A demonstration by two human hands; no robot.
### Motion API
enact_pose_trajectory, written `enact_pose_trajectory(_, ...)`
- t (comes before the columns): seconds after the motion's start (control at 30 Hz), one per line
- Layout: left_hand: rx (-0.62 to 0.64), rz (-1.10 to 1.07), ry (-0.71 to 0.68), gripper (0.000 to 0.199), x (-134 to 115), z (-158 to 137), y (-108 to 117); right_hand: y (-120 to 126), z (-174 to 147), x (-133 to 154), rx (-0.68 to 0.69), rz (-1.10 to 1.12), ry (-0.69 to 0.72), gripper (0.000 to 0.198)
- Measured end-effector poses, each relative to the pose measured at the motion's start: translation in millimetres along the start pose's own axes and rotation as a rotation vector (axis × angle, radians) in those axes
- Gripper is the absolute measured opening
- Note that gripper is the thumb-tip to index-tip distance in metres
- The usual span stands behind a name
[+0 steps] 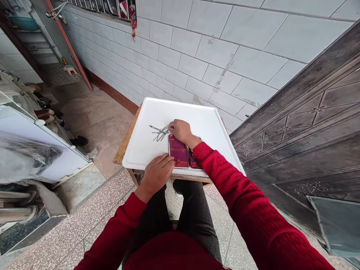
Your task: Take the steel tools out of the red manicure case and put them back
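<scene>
A small zip-type case (pixel 179 148) with a purple inside, red trim and a row of elastic loops lies unfolded at the front of a white tabletop (pixel 135 150). Its right half is partly covered by my right forearm. My left hand (pixel 159 170) lies flat along the case's left edge, fingers stretched and fingertips on the rim. Left of and beyond the case is a loose pile of several slim metal tools (pixel 159 132), crossing one another. My right hand (pixel 180 129) is closed in a pinch at the pile's right end, on a slim metal tool mostly hidden by the fingers.
A wooden stand (pixel 128 140) carries the white top. A tiled wall (pixel 191 52) rises behind it, and a dark patterned metal door (pixel 295 123) is close on the right. On the left are a white cabinet (pixel 67 161) and shoes on a rack (pixel 46 114).
</scene>
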State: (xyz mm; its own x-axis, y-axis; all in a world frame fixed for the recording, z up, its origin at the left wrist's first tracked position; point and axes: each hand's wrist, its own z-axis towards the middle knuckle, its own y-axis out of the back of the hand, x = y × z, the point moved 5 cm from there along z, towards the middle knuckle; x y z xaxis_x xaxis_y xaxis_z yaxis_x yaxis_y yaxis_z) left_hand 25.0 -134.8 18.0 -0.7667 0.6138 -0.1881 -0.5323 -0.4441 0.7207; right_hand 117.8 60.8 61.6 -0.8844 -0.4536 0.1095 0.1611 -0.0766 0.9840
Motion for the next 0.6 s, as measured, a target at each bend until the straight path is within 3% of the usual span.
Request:
enact_pose_trajectory(0.3,0.002,-0.007,0.011,0.022,0.5,-1.7,-1.6,1.7,25.3,-2.5,0.078,-0.131,0.098,0.032)
enact_pose_trajectory(0.6,-0.004,-0.005,0.0,0.02,-0.2,-0.9,-0.2,2.3,43.8,15.4,0.285,-0.365,0.431,0.026)
